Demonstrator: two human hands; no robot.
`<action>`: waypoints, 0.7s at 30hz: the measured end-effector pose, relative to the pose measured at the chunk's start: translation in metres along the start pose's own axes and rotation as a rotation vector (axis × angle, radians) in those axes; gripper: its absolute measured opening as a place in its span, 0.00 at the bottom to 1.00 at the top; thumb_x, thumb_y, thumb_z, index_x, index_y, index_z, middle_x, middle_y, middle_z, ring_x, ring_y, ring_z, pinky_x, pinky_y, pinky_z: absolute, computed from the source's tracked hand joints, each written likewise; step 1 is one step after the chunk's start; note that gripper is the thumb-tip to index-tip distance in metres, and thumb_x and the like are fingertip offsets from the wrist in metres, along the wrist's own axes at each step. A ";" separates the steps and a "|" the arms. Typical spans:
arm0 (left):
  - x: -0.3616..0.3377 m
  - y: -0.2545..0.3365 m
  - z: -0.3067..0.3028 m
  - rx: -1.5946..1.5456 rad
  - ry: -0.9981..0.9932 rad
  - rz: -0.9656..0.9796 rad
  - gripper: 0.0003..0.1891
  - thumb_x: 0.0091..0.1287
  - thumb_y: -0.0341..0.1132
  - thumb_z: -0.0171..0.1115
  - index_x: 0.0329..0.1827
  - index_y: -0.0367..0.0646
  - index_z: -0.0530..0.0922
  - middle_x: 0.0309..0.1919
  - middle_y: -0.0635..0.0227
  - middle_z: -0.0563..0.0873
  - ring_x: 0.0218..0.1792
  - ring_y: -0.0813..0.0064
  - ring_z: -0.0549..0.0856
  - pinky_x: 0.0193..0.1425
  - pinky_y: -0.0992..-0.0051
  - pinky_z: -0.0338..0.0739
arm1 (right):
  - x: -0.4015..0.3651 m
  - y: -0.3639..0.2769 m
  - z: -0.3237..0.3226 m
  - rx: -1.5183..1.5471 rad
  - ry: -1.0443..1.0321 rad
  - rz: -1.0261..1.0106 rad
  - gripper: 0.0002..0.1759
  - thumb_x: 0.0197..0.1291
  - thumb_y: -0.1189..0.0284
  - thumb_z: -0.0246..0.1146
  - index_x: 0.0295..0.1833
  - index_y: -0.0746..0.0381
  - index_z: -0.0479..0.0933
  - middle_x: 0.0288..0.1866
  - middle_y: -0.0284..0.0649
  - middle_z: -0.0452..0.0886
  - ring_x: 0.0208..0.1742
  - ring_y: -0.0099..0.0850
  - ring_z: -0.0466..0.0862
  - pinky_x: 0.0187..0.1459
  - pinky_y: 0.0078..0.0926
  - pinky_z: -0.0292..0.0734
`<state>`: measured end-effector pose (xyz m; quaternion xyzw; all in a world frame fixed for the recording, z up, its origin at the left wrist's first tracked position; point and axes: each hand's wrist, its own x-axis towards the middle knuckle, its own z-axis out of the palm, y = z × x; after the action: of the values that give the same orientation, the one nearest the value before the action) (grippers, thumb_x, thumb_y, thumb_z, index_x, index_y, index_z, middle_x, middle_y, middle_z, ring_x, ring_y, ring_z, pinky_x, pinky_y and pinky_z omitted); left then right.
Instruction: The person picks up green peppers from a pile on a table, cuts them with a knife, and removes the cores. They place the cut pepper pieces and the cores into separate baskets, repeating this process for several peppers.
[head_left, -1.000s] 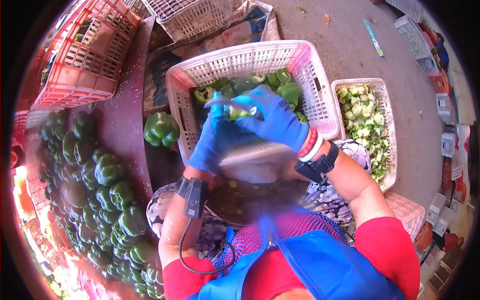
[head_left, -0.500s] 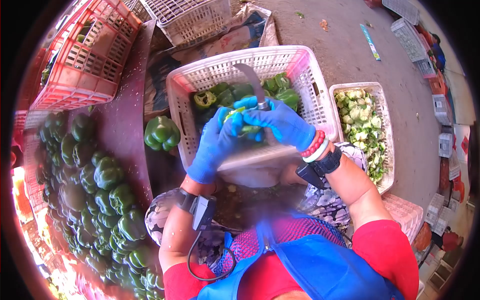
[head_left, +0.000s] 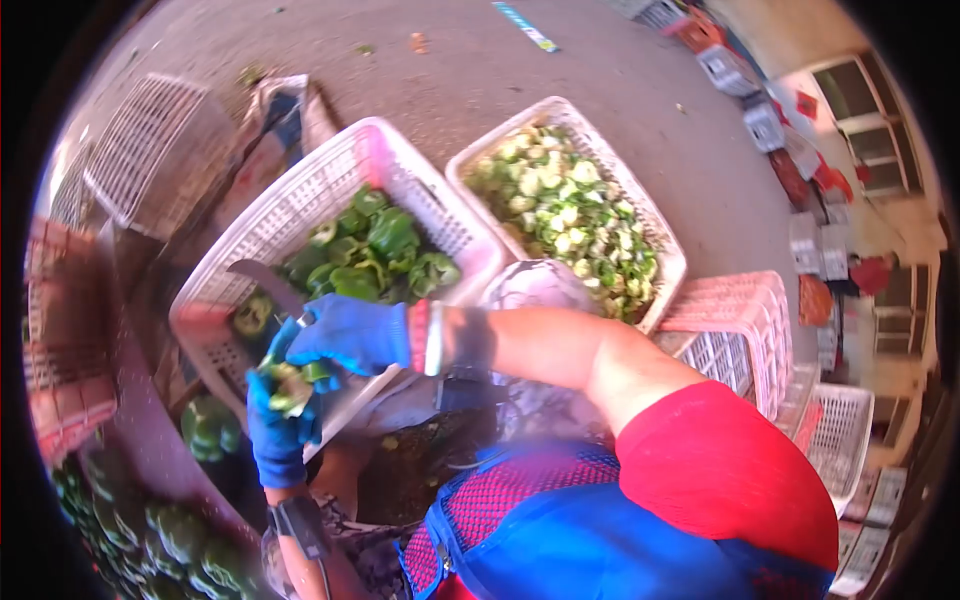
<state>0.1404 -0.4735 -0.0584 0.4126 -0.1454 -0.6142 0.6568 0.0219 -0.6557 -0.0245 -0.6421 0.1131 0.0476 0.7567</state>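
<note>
My right hand [head_left: 355,335], in a blue glove, is closed around the handle of a knife [head_left: 265,285] with a curved blade pointing up and left. Just below it, my gloved left hand [head_left: 280,430] grips a piece of green pepper [head_left: 291,388] whose pale inside shows. Both hands meet at the piece, over the near left side of a white and pink plastic crate [head_left: 470,262]. Cut green peppers [head_left: 365,250] lie inside that crate. Fingertips of both hands are partly hidden.
Right of the crate stands a second crate [head_left: 668,280] full of pale green pepper cores [head_left: 560,215]. A whole green pepper [head_left: 210,428] sits at the left, above a heap of peppers [head_left: 180,545]. Further crates [head_left: 160,150] stand around; a person [head_left: 872,274] is far right.
The view has swung to the right, so the crates appear turned and further left. My hands remain together with the knife and pepper; the pepper's pale inside now shows.
</note>
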 end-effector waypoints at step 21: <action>0.031 -0.013 0.022 0.256 0.330 0.168 0.25 0.76 0.59 0.56 0.56 0.44 0.77 0.34 0.73 0.82 0.23 0.81 0.80 0.29 0.80 0.78 | 0.019 0.020 -0.002 -0.280 0.458 -0.198 0.13 0.70 0.62 0.65 0.50 0.60 0.84 0.34 0.36 0.86 0.32 0.23 0.84 0.37 0.26 0.79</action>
<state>0.1219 -0.5094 -0.0641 0.5739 -0.1464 -0.4582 0.6628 0.0362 -0.6560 -0.0481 -0.7424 0.2102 -0.1575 0.6163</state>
